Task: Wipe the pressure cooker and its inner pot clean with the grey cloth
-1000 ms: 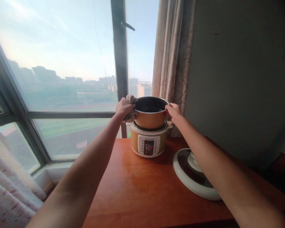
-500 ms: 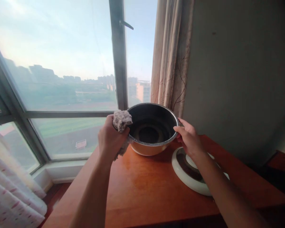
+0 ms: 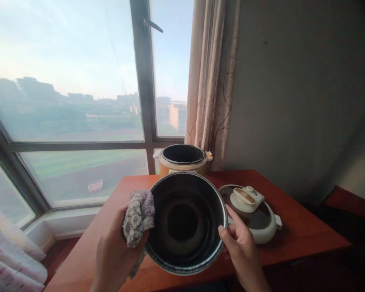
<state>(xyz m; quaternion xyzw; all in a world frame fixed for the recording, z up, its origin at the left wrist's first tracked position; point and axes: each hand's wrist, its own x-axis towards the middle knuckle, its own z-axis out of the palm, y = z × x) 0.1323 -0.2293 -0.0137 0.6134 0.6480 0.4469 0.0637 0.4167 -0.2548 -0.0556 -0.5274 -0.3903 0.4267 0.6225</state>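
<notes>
**Caught between left hand (image 3: 117, 247) and right hand (image 3: 241, 245): one round inner pot (image 3: 185, 223), mouth tipped toward the near side**

Grips the right rim with the right thumb (image 3: 226, 236) lapped over the edge and the other right fingers curled against the outer wall. Clasps a bunched terry cloth (image 3: 138, 217) in the left hand, at the pot's left side, with the left thumb at or very near the rim; cannot tell the exact lie of the left fingers behind cloth and pot.

As for the pot: lies rightward from the left fingers and leftward from the right ones, with neither hand clearly nearer. Offers no long axis across the circular mouth; leans, with the base toward the far side and the dark interior facing near. Hides part of the open-topped multicooker body (image 3: 183, 164), set beyond it at the far side of the wooden table (image 3: 307, 229). To the right, just beyond the right hand, shows the multicooker lid (image 3: 261, 217), flat on the table, handle side up.

Counts: two hands, one inner pot, one cloth, one multicooker body, one lid, one table; farther out, two curtains, one beige (image 3: 211, 73) at far centre, one patterned (image 3: 15, 263) at near left.
</notes>
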